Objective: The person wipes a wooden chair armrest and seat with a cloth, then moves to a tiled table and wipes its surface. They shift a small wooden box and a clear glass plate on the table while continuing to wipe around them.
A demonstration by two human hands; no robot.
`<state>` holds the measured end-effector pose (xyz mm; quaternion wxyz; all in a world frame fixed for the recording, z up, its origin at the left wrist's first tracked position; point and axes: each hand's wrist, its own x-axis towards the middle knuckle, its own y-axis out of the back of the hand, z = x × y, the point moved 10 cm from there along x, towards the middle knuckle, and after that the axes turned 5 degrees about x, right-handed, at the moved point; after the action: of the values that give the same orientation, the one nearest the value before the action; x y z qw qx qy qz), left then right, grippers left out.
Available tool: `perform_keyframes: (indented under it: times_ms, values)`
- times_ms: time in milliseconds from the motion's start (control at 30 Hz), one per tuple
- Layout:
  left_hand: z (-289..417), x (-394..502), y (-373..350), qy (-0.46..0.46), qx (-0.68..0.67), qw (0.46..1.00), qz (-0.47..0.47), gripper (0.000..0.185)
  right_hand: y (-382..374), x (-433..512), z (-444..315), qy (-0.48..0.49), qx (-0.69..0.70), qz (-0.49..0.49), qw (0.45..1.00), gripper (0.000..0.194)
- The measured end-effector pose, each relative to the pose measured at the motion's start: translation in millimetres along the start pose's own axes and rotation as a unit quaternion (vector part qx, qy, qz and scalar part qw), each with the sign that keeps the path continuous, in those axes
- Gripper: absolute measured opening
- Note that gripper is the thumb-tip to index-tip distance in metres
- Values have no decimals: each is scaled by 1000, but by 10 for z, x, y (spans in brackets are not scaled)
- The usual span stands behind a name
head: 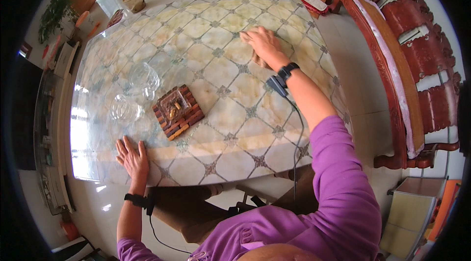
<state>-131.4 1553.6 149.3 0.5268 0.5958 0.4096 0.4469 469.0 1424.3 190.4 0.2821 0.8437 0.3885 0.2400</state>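
Observation:
My left hand (133, 158) lies flat with fingers spread on the near left edge of the patterned tabletop (220, 66), holding nothing. Farther out on the right, my right hand (263, 46) is palm down at the table with bent fingers; part of something brownish, perhaps a cloth, shows beneath it, but its grip is hidden. Between the hands, a square clear ashtray (183, 101) with cigarette butts sits on a wooden slatted mat (187, 126). Left of it are two clear glass vessels, one (144, 77) farther away and one (125, 108) nearer.
A carved red wooden bench (390, 77) stands right of the table. A bin (134, 0) is on the floor beyond the far left corner. A black cable (301, 128) hangs from the right wrist device over the near table edge. Part of another person shows at top right.

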Motion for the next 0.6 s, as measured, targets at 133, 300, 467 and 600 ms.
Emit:
perform_keyframes:
  times_ms: [133, 300, 467, 600]
  values:
    - [-24, -1, -18, -1, 8, 1000, -7, 74, -196, 640, -424, 133, -196, 45, 970, 28]
    - [-35, -38, 16, -12, -9, 1000, -3, 73, -521, 1541, 33, -8, -61, -16, 998, 22]
    - [-22, -30, 21, -3, 6, 1000, -18, 72, -644, 2046, 351, 0, -124, 75, 989, 26]
    - [19, -44, 83, -6, -13, 1000, -11, 73, -579, 1784, 275, 57, -60, 75, 994, 29]
